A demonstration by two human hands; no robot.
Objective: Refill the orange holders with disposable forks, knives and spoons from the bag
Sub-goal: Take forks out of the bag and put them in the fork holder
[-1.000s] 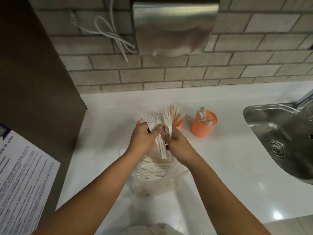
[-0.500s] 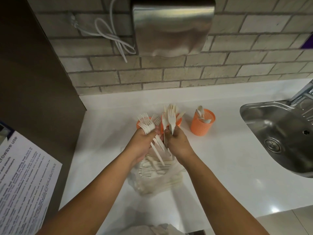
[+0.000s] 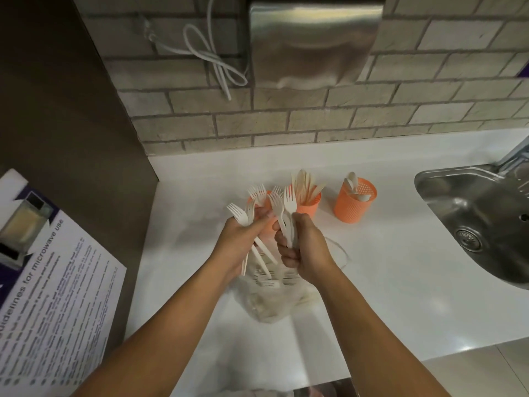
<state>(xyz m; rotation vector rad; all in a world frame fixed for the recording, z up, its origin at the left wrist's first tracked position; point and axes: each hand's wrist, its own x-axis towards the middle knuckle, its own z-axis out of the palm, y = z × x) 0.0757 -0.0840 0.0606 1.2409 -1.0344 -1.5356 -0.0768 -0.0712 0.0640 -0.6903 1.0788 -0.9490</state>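
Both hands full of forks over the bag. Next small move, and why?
Probably lower both bunches, handles down, into the leftmost orange mesh holder just beyond them. The left hand and right hand each grip white plastic forks tines up; the middle holder looks full already.

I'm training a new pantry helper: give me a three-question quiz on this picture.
1. True or false: both hands hold forks.
2. Which holder stands nearest the sink? A) the one with spoons B) the one with knives C) the one behind the left hand
3. Fill in: the bag lies ____ the hands.

Key
1. True: the left hand grips a loose fan of forks, and the right hand grips a few more.
2. A: the spoon holder is rightmost; the knife holder is in the middle.
3. Below: the bag rests on the counter under them.
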